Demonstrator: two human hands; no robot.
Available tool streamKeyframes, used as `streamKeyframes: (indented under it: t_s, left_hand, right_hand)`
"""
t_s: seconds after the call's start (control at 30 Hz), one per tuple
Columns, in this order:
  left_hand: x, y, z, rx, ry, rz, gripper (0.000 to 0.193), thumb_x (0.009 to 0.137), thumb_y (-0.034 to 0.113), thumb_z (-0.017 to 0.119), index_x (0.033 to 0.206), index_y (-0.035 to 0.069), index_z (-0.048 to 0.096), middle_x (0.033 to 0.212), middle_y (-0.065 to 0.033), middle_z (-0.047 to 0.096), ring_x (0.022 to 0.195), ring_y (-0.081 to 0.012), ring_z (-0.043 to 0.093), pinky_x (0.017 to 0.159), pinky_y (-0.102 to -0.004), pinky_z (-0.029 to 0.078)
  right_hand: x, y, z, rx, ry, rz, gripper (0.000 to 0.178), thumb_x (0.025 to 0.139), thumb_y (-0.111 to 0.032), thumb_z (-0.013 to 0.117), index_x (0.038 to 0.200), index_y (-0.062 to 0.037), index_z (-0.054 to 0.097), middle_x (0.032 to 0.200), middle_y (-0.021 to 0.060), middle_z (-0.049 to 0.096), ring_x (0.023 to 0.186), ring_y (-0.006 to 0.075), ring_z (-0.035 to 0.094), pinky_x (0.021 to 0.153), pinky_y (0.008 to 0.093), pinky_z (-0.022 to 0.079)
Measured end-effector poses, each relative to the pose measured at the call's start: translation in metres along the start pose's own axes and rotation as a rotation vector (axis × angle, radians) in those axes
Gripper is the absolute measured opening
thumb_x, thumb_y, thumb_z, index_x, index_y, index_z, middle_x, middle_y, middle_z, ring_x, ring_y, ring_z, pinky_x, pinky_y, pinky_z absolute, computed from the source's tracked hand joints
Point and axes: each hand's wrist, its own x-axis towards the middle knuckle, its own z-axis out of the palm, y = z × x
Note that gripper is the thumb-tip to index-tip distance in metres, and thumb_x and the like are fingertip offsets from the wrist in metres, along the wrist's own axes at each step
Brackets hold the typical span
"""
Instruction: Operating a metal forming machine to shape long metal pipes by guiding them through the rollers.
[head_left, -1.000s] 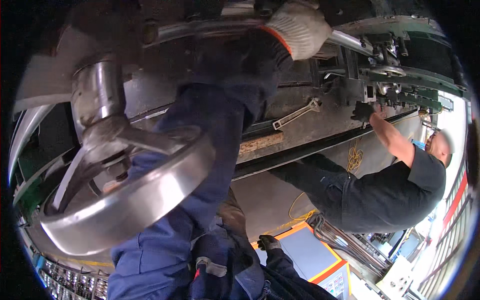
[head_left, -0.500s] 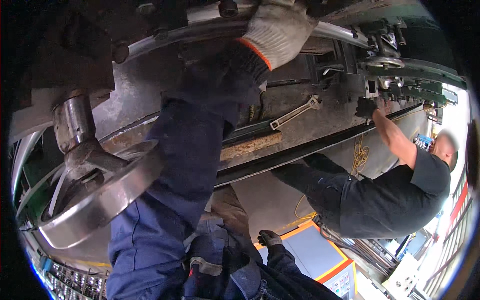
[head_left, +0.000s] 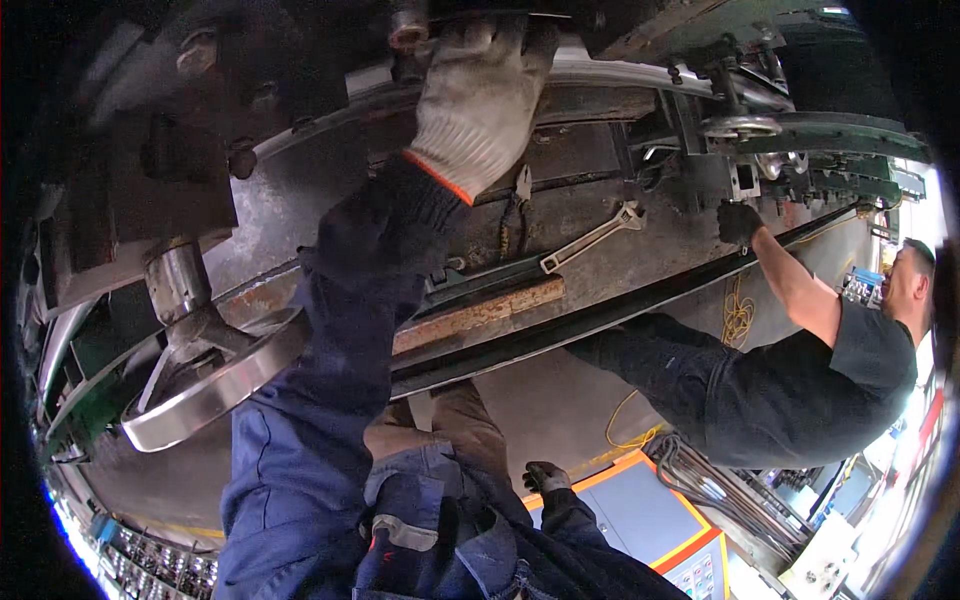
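My left hand (head_left: 480,105), in a whitish knit glove with an orange-edged cuff, reaches up to the dark underside of a machine. Its fingers are bent around something there that the shadow hides. A bolt head (head_left: 408,35) sits just left of the fingers. Low in the picture hangs my right hand (head_left: 546,478), in a dark glove, its fingers curled, with nothing seen in them. It is closest to an orange-rimmed grey cabinet (head_left: 640,505). Below the machine, an adjustable wrench (head_left: 595,237) and pliers (head_left: 520,195) lie on the dark metal bed (head_left: 680,238).
A shiny handwheel (head_left: 215,390) juts out beside my left arm. A rusty bar (head_left: 480,312) lies along the bed's near edge (head_left: 600,305). At the right a co-worker (head_left: 800,380) has a gloved hand (head_left: 738,222) on the machine. A yellow cable (head_left: 738,310) hangs behind.
My left hand has shifted left and slightly down, still up at the machine's underside. The view has shifted, and the handwheel appears smaller. The co-worker's hand remains at the machine.
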Motion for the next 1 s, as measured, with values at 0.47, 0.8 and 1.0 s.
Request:
streamKeyframes:
  t_s: [0.47,0.8,1.0]
  left_hand:
    - [-0.059,0.024,-0.024,0.007,-0.25,-0.024,0.062,0.091,0.057,0.06,0.133,0.011,0.061,0.15,-0.0151,0.043,0.127,-0.032,0.049,0.102,-0.05,0.044]
    - [-0.029,-0.006,-0.025,-0.117,-0.246,-0.037,0.055,0.096,0.051,0.06,0.125,0.004,0.062,0.135,-0.0157,0.056,0.102,-0.0253,0.066,0.087,-0.0422,0.055]
    - [-0.003,-0.013,-0.013,0.022,-0.075,-0.011,0.059,0.097,0.055,0.057,0.123,0.003,0.062,0.121,-0.0165,0.064,0.078,-0.0251,0.073,0.057,-0.0333,0.058]
  right_hand:
    - [0.013,-0.014,-0.001,0.018,-0.039,-0.005,0.031,0.095,-0.026,0.071,0.113,-0.0016,0.07,0.09,0.0116,0.075,0.071,0.0195,0.07,0.06,0.0328,0.055]
    - [0.014,-0.031,0.0,0.003,-0.082,-0.031,0.033,0.094,-0.027,0.073,0.114,-0.0014,0.069,0.091,0.0134,0.075,0.072,0.0221,0.071,0.063,0.0351,0.057]
    - [0.011,-0.036,-0.002,-0.027,-0.07,-0.053,0.035,0.094,-0.027,0.073,0.116,0.0,0.068,0.092,0.0142,0.075,0.074,0.0227,0.071,0.064,0.0354,0.057]
